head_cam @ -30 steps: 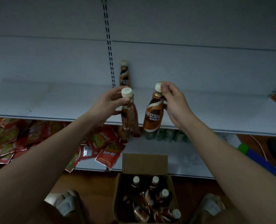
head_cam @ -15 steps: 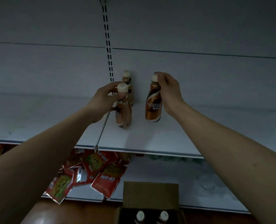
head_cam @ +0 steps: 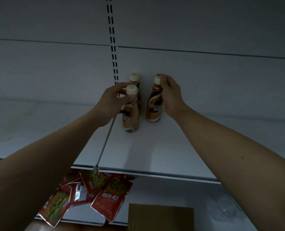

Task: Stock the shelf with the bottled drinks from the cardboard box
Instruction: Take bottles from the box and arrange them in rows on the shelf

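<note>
Three brown coffee bottles with cream caps stand on the white shelf near its back wall. My left hand grips the front bottle by its neck; this one rests on the shelf board. Directly behind it stands an earlier bottle, mostly hidden. My right hand holds the right bottle by the cap and upper body, its base on the shelf. Only the flap of the cardboard box shows at the bottom edge.
A thin metal divider rod runs from my left hand to the shelf's front edge. Red snack packets lie heaped on the lower shelf at left. A slotted upright runs up the back wall.
Both hands carried their bottles up from in front of the shelf edge and back toward the wall. The bottles now stand on the shelf board, and the view has tilted upward.
</note>
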A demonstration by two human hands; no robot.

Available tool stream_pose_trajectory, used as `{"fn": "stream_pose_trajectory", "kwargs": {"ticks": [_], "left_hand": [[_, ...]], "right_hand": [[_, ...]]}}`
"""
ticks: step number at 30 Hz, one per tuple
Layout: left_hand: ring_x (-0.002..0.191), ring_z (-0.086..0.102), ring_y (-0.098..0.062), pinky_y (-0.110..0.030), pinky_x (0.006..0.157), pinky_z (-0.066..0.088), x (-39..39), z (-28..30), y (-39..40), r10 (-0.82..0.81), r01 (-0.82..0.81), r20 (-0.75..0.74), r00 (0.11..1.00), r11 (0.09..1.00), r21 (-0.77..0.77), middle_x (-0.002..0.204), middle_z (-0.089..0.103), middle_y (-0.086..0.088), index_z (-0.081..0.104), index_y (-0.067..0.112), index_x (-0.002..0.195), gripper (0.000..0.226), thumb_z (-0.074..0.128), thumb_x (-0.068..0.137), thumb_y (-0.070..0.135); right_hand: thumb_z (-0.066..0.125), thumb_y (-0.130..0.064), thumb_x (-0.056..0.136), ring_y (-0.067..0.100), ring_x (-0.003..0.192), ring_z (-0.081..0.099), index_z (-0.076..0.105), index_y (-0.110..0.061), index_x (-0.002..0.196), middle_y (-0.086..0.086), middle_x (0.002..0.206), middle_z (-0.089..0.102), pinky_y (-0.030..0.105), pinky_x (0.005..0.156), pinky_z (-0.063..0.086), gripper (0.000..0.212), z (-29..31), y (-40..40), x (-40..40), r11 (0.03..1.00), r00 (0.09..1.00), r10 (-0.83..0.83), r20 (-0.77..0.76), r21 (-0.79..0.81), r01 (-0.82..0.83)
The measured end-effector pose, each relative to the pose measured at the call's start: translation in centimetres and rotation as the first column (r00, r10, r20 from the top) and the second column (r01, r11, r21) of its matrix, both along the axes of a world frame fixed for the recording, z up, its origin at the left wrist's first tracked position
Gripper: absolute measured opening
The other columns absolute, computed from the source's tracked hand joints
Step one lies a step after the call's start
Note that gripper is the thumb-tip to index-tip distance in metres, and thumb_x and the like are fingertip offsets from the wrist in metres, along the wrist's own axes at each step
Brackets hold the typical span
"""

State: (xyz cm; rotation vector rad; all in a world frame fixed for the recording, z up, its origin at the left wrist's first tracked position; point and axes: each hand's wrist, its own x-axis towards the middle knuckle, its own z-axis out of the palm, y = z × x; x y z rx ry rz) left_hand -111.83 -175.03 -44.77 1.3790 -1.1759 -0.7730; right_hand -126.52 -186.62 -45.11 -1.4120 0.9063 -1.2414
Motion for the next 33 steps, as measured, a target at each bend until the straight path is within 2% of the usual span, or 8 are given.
{"fn": "stream_pose_trajectory", "kwargs": {"ticks": [5,12,17,20,23,27,29,33], "left_hand": [[0.089,0.063,-0.012,-0.02,0.06,0.051,0.4,-0.7,-0.9,0.137,-0.134,0.033,0.99,0.989,-0.067,0.093,0.061,0.005,0.063,0.021,0.111,0.029,0.072,0.085,0.014],[0.086,0.06,-0.016,-0.029,0.065,0.049,0.3,-1.4,-2.0,0.198,-0.192,0.07,0.978,0.977,-0.092,0.089,0.06,0.007,0.063,0.024,0.108,0.028,0.074,0.083,0.019],[0.085,0.058,-0.004,-0.032,0.074,0.054,0.1,-1.6,-2.2,0.23,-0.218,0.124,0.965,0.971,-0.097,0.097,0.064,0.002,0.062,0.021,0.109,0.028,0.073,0.083,0.025],[0.089,0.059,-0.006,-0.031,0.078,0.053,-0.2,-1.5,-2.0,0.214,-0.209,0.13,0.968,0.977,-0.052,0.099,0.063,0.0,0.061,0.02,0.11,0.028,0.07,0.086,0.029],[0.1,0.059,-0.015,-0.032,0.084,0.051,-0.4,-1.3,-1.5,0.189,-0.193,0.133,0.973,0.981,0.023,0.103,0.061,0.001,0.057,0.02,0.115,0.037,0.072,0.084,0.033],[0.106,0.059,-0.023,-0.032,0.081,0.049,-0.7,-0.4,-0.8,0.207,-0.223,0.17,0.963,0.971,0.085,0.112,0.059,-0.006,0.05,0.018,0.124,0.052,0.072,0.082,0.038],[0.108,0.058,-0.026,-0.033,0.081,0.046,-1.0,0.2,-0.3,0.225,-0.267,0.252,0.941,0.952,0.148,0.119,0.057,-0.01,0.045,0.014,0.131,0.064,0.069,0.082,0.046],[0.121,0.048,-0.036,-0.043,0.095,0.044,-2.3,1.7,1.8,0.135,-0.391,0.644,0.753,0.879,0.273,0.134,0.049,-0.015,0.038,0.014,0.139,0.076,0.052,0.085,0.064]], "right_hand": [[0.043,-0.018,0.102,0.018,0.094,0.059,0.063,-0.007,0.116,0.005,0.105,0.063,0.039,0.091,0.051,0.027,0.0,-0.5,0.9,1.0,1.0,-0.002,0.011,0.029,0.002],[0.041,-0.021,0.102,0.019,0.099,0.061,0.062,-0.014,0.112,0.006,0.111,0.064,0.043,0.098,0.05,0.025,-0.2,-1.0,1.2,0.997,0.998,0.059,-0.016,0.055,-0.058],[0.045,-0.023,0.101,0.024,0.109,0.061,0.061,-0.008,0.121,0.01,0.119,0.063,0.043,0.1,0.051,0.03,0.2,-0.9,0.4,0.997,0.992,0.068,-0.104,0.05,-0.063],[0.046,-0.027,0.1,0.014,0.094,0.061,0.059,-0.008,0.124,0.004,0.112,0.061,0.031,0.083,0.054,0.033,1.0,-0.3,-0.2,0.997,0.982,0.055,-0.181,0.063,-0.044],[0.045,-0.032,0.1,-0.003,0.073,0.051,0.057,-0.005,0.125,-0.001,0.098,0.059,0.013,0.059,0.042,0.039,1.3,0.2,-1.1,0.996,0.96,0.06,-0.273,0.079,-0.039],[0.048,-0.032,0.099,0.005,0.075,0.051,0.057,0.003,0.121,0.002,0.095,0.059,0.021,0.071,0.04,0.042,2.2,1.6,-2.2,0.999,0.923,0.034,-0.383,0.03,-0.024],[0.052,-0.035,0.096,0.014,0.092,0.052,0.056,-0.002,0.119,0.01,0.114,0.059,0.024,0.08,0.038,0.041,2.7,2.6,-2.7,1.0,0.898,0.014,-0.441,0.026,-0.002],[0.05,-0.03,0.096,0.024,0.1,0.055,0.059,-0.008,0.102,0.008,0.106,0.058,0.037,0.091,0.046,0.024,4.1,5.6,-4.4,0.996,0.763,0.02,-0.646,-0.054,-0.071]]}}
